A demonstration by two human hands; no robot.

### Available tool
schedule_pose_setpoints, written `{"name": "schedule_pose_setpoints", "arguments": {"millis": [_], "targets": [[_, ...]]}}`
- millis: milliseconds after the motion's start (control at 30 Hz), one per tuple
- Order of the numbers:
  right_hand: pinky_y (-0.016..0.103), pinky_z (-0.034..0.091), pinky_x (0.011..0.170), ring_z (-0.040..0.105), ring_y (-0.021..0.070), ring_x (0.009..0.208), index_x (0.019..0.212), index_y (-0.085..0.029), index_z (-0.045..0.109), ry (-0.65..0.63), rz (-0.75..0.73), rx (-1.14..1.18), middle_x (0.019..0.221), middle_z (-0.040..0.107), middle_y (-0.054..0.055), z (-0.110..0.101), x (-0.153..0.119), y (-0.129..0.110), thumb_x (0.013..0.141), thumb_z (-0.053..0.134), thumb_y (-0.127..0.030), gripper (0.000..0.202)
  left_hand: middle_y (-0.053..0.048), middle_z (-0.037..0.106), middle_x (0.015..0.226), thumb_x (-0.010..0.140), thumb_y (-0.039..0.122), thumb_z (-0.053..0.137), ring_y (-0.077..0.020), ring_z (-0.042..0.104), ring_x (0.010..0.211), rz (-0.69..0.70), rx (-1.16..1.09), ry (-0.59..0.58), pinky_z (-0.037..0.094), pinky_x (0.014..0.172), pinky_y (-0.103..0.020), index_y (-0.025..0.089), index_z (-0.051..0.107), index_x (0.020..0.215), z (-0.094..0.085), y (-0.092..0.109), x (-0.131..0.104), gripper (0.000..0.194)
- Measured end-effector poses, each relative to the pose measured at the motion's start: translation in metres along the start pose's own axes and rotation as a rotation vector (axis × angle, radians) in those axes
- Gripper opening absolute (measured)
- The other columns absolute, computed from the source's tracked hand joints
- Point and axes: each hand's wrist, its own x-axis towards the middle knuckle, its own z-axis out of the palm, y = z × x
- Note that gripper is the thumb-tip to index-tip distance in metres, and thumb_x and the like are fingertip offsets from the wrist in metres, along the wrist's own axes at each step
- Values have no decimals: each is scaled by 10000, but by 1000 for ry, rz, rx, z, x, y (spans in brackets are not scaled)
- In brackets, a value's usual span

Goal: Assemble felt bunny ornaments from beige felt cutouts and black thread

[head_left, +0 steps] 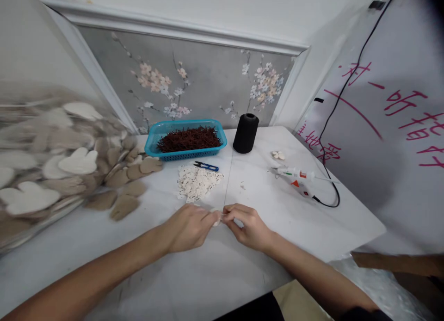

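Note:
Over the front middle of the table, my left hand (pixel 193 226) is closed, with thumb and forefinger pinching a small round white piece (pixel 216 218). Most of that piece is covered by the fingers. My right hand (pixel 248 224) meets it from the right, its fingertips pinched together at the piece's edge. Something thin and pale shows there, too small to name. Just beyond my left hand lies a heap of small white labels (pixel 197 183) with dark print. Blue-handled thread snips (pixel 207 166) rest at the heap's far edge.
A blue basket (pixel 185 155) of dark red-brown strands stands at the back, beside a black thread cone (pixel 246 133). To the right lie a white flower-shaped piece (pixel 278 155) and a corded glue gun (pixel 300 175). White and tan mitten-shaped pieces (pixel 78 161) pile up at left.

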Motion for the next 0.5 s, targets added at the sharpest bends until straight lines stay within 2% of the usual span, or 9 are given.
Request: {"name": "schedule_pose_setpoints", "arguments": {"millis": [100, 200, 267, 333, 433, 500], "targets": [[255, 514, 772, 615, 139, 878, 855, -176, 561, -46, -57, 32, 932, 639, 78, -2, 1, -4, 870, 515, -108, 84, 3, 541, 610, 861, 190, 325, -70, 427, 537, -12, -157, -64, 258, 539, -205, 153, 580, 846, -7, -16, 15, 258], [245, 519, 730, 618, 134, 831, 848, -167, 569, -1, -118, 79, 925, 644, 86, -6, 2, -5, 858, 554, -119, 51, 20, 460, 547, 885, 318, 356, -33, 360, 513, -142, -543, -125, 260, 533, -164, 118, 573, 701, -1, -26, 31, 347], [248, 520, 703, 619, 132, 795, 845, -162, 580, 57, -135, 113, 905, 645, 88, -8, 2, -3, 849, 569, -117, 46, 16, 466, 566, 865, 382, 403, -27, 366, 531, -263, -826, -168, 275, 527, -143, 98, 570, 664, 7, -25, 37, 386], [263, 522, 713, 627, 138, 788, 841, -157, 594, 123, -102, 157, 891, 647, 89, -7, 1, 0, 841, 579, -117, 43, 17, 464, 577, 828, 381, 462, -28, 367, 539, -361, -973, -199, 267, 511, -140, 90, 565, 666, 16, -18, 37, 349], [263, 525, 712, 636, 144, 784, 828, -152, 604, 235, 89, 254, 862, 653, 80, -2, 0, 4, 838, 604, -167, 18, 35, 381, 524, 846, 359, 439, -22, 302, 499, -425, -862, -164, 208, 486, -152, 101, 526, 638, 24, -1, 25, 343], [231, 518, 644, 624, 131, 725, 841, -151, 605, 273, 246, 291, 827, 653, 66, 3, 0, 5, 834, 621, -225, 76, 32, 389, 510, 894, 332, 351, -27, 306, 486, -363, -633, -103, 202, 498, -169, 110, 507, 627, 25, 9, 14, 380]]}}
